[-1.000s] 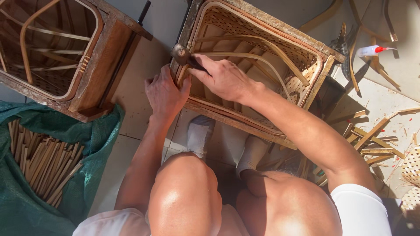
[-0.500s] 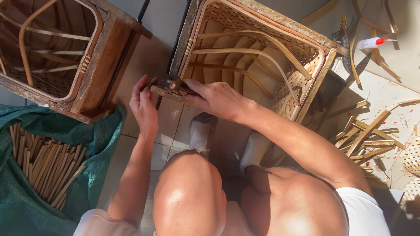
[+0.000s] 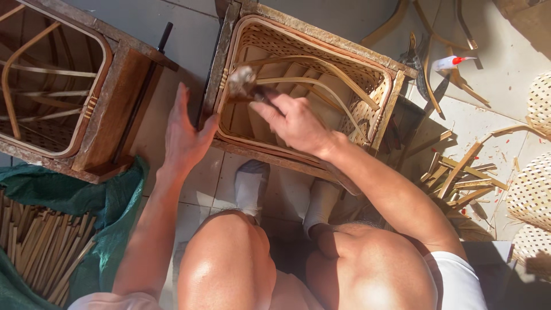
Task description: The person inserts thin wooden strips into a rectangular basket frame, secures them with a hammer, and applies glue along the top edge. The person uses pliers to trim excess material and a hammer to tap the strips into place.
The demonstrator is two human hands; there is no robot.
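Observation:
My right hand (image 3: 295, 123) grips a small hammer (image 3: 244, 85) by its dark handle, with the metal head raised over the left rim of a woven bamboo basket (image 3: 367, 80). The basket sits inside a wooden frame mould (image 3: 321, 35) in front of my knees. Bent bamboo strips (image 3: 321, 86) arch across its inside. My left hand (image 3: 185, 135) is flat and open, with fingers spread, resting against the mould's left side.
A second wooden mould (image 3: 115, 109) with a bamboo frame stands at the left. A green sack (image 3: 115, 206) of bamboo sticks lies at lower left. Cut bamboo scraps (image 3: 459, 172), a glue tube (image 3: 450, 62) and woven baskets (image 3: 531, 189) lie at the right on the tile floor.
My right hand has lifted the hammer up from the mould's near edge to over the rim. My left hand let go of the edge and opened flat beside the mould.

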